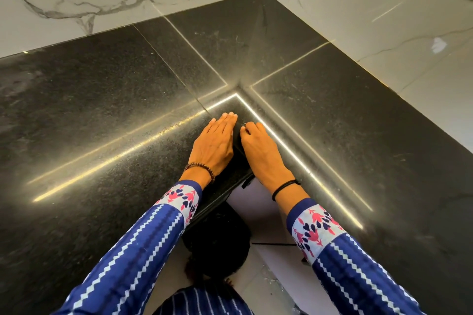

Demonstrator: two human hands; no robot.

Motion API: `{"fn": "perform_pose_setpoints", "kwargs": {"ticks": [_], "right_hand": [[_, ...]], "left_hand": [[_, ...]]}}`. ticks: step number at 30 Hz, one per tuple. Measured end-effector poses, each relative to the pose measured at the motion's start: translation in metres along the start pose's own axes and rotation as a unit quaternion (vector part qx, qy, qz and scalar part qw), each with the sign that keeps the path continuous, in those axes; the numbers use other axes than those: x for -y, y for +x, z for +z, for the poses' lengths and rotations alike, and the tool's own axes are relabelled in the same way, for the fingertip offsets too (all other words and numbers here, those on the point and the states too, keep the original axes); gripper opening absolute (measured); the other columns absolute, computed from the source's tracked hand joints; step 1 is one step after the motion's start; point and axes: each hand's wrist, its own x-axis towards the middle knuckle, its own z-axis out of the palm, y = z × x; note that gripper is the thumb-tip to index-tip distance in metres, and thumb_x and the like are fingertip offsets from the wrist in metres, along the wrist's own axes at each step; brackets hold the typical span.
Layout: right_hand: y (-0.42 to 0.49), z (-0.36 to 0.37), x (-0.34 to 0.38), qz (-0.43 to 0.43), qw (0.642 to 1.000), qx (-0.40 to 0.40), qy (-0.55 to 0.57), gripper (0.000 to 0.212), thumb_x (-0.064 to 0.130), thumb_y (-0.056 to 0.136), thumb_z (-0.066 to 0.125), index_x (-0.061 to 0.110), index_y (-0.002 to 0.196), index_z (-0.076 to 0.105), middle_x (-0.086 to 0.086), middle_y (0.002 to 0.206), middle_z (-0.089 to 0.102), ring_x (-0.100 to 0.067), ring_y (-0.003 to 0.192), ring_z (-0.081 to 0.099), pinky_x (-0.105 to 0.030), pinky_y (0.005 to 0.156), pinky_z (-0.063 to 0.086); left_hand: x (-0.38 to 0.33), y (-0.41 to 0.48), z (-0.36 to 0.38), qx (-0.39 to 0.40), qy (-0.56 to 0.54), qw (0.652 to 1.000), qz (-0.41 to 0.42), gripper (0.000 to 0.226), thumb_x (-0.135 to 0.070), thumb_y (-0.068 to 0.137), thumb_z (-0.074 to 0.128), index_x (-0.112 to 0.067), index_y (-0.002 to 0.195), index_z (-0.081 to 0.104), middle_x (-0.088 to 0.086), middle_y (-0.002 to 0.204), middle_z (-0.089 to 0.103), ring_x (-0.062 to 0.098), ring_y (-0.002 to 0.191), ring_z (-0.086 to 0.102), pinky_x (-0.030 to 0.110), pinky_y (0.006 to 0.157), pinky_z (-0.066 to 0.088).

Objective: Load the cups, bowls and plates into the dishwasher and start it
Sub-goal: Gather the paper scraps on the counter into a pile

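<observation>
My left hand (213,144) lies flat, fingers straight, on the dark surface (102,110) at its inner corner. My right hand (261,151) rests just beside it, fingers curled under; I cannot tell if they hold anything. No cups, bowls, plates or dishwasher show, so I should probably step back and look lower. Marble walls (384,7) close the far sides; floor (258,215) opens below the edge.

A home kitchen, by the look of it: a polished black stone tabletop (107,115) wraps an inner corner, backed by white marble-veined wall tiles (384,7), with pale floor tiles (258,215) below.
</observation>
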Motion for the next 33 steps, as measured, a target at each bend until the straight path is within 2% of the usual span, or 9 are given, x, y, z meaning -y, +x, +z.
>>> {"fn": "perform_pose_setpoints", "kwargs": {"ticks": [5,9,18,20,21,23,26,27,33], "right_hand": [[0.008,-0.005,-0.002,0.032,0.997,0.062,0.044,0.014,-0.01,0.074,0.071,0.003,0.076,0.066,-0.015,0.085,0.062,-0.034,0.083,0.058,-0.038,0.064,0.052],[0.011,-0.011,0.0,0.041,0.994,0.079,0.059,0.015,-0.018,0.072,0.064,-0.003,0.074,0.067,-0.021,0.083,0.063,-0.04,0.079,0.059,-0.037,0.059,0.046],[0.009,-0.006,-0.01,0.074,0.99,0.038,0.113,0.018,0.001,0.084,0.057,0.003,0.068,0.066,-0.012,0.068,0.066,-0.026,0.064,0.047,-0.043,0.073,0.049],[0.006,-0.009,-0.014,0.088,0.981,0.021,0.17,0.014,0.004,0.082,0.062,0.004,0.077,0.075,-0.009,0.073,0.073,-0.026,0.068,0.06,-0.041,0.077,0.052],[0.005,-0.013,-0.015,0.123,0.966,0.006,0.229,0.013,0.005,0.081,0.066,0.007,0.084,0.079,-0.007,0.079,0.076,-0.023,0.073,0.067,-0.036,0.081,0.054],[0.0,-0.016,-0.023,0.252,0.892,-0.019,0.375,0.016,0.009,0.079,0.075,0.013,0.093,0.082,-0.001,0.084,0.078,-0.011,0.079,0.072,-0.024,0.084,0.057],[-0.014,-0.009,-0.04,0.402,0.713,-0.066,0.571,0.016,0.008,0.075,0.082,0.013,0.09,0.081,-0.005,0.082,0.078,-0.019,0.083,0.075,-0.03,0.085,0.059],[-0.018,-0.008,-0.045,0.423,0.672,-0.079,0.603,0.016,0.005,0.075,0.082,0.011,0.089,0.081,-0.008,0.084,0.078,-0.022,0.085,0.075,-0.032,0.086,0.059],[-0.027,-0.012,-0.05,0.427,0.59,-0.111,0.676,0.018,-0.003,0.078,0.078,-0.002,0.096,0.076,-0.01,0.089,0.077,-0.019,0.086,0.073,-0.026,0.082,0.059]], "left_hand": [[-0.001,0.0,-0.001,-0.002,-0.002,1.0,-0.001,0.046,-0.012,0.101,0.035,-0.006,0.147,0.033,0.011,0.152,0.037,0.023,0.143,0.03,0.033,0.119,0.015],[-0.001,0.0,-0.001,-0.003,-0.006,1.0,-0.002,0.046,-0.013,0.102,0.034,-0.006,0.147,0.033,0.011,0.152,0.037,0.023,0.144,0.03,0.033,0.119,0.014],[0.001,-0.001,0.0,-0.001,-0.012,1.0,0.002,0.046,-0.016,0.103,0.031,-0.006,0.147,0.033,0.01,0.152,0.037,0.023,0.144,0.03,0.034,0.12,0.017],[0.002,-0.001,0.001,0.001,-0.014,1.0,0.004,0.046,-0.017,0.103,0.03,-0.007,0.148,0.033,0.01,0.152,0.037,0.022,0.144,0.03,0.034,0.12,0.017],[0.002,-0.001,0.001,0.001,-0.019,1.0,0.003,0.046,-0.017,0.103,0.03,-0.007,0.148,0.033,0.009,0.153,0.037,0.022,0.144,0.029,0.033,0.12,0.016],[0.002,-0.001,0.001,0.002,-0.028,1.0,0.0,0.046,-0.018,0.103,0.03,-0.008,0.148,0.032,0.009,0.153,0.036,0.021,0.144,0.028,0.032,0.12,0.014],[0.003,-0.001,-0.001,0.003,-0.04,0.999,-0.001,0.046,-0.019,0.104,0.029,-0.009,0.149,0.03,0.006,0.155,0.033,0.019,0.145,0.025,0.029,0.121,0.01],[0.003,-0.001,-0.001,0.005,-0.045,0.999,-0.001,0.047,-0.021,0.104,0.028,-0.01,0.15,0.03,0.006,0.155,0.032,0.018,0.146,0.024,0.028,0.121,0.009],[0.004,0.005,-0.001,0.068,-0.039,0.997,0.023,0.055,-0.036,0.104,0.028,-0.012,0.153,0.019,0.004,0.16,0.019,0.015,0.149,0.011,0.03,0.122,0.001]]}}
